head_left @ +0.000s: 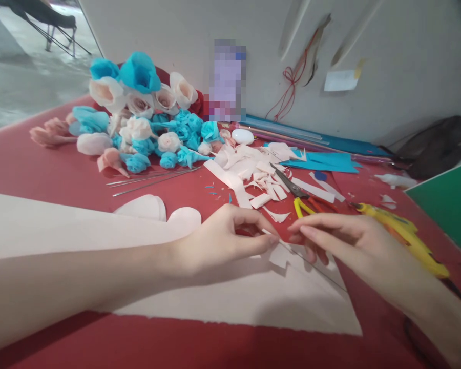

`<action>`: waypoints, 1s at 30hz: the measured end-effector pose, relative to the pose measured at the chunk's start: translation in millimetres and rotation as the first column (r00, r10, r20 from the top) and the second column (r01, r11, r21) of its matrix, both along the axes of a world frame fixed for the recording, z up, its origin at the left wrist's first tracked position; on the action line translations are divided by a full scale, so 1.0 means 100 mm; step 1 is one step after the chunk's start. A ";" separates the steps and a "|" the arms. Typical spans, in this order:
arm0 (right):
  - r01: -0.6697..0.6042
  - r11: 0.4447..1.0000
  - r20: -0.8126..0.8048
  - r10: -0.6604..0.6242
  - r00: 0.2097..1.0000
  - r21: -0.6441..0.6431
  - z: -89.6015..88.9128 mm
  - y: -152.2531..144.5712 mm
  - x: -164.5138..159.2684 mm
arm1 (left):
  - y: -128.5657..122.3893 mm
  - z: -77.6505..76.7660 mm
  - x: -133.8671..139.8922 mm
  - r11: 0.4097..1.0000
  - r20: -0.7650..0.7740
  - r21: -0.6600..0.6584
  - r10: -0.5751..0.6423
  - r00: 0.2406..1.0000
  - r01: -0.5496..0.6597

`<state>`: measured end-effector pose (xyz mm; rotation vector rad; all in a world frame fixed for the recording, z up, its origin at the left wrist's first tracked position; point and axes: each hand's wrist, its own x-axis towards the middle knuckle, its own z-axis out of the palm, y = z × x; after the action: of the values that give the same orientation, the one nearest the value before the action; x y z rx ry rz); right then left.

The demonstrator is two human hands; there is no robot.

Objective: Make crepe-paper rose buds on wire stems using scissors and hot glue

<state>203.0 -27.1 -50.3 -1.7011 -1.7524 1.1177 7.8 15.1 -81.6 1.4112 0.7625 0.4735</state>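
Thin wire (pixel 315 269) pinched between left hand (pixel 223 238) and right hand (pixel 341 238) fingers

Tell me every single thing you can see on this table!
Paper flowers: a big heap, blue and pale pink, far left of the table.
Wires: a few, thin, silver, in front of the flowers.
Paper scraps: many, pale pink, middle.
Scissors: one pair, yellow handles, beside the scraps.
Glue gun: one, yellow, right, behind the right hand.
Blue sheets: a few, by the wall.
Pink paper sheet: one, large, near edge, under the arms.
Red table: one.
Green board: one, far right.
Left hand: pinching a small paper piece.
Right hand: fingertips meeting the left's.
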 end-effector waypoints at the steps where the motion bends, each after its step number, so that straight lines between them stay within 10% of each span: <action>1: -0.005 1.000 0.007 0.005 1.000 -0.012 0.00 -0.01 -0.03 | 0.00 0.00 0.00 1.000 0.002 0.003 0.001 1.000 -0.001; 30: 0.147 0.943 -0.207 -0.214 0.955 -0.297 0.07 -0.11 -0.28 | -0.01 0.04 -0.02 0.999 0.007 0.009 -0.033 0.999 0.033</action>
<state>175.3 -38.4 -43.2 -1.7610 -1.3120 1.4687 5.3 14.3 -77.3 1.4273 0.7308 0.4563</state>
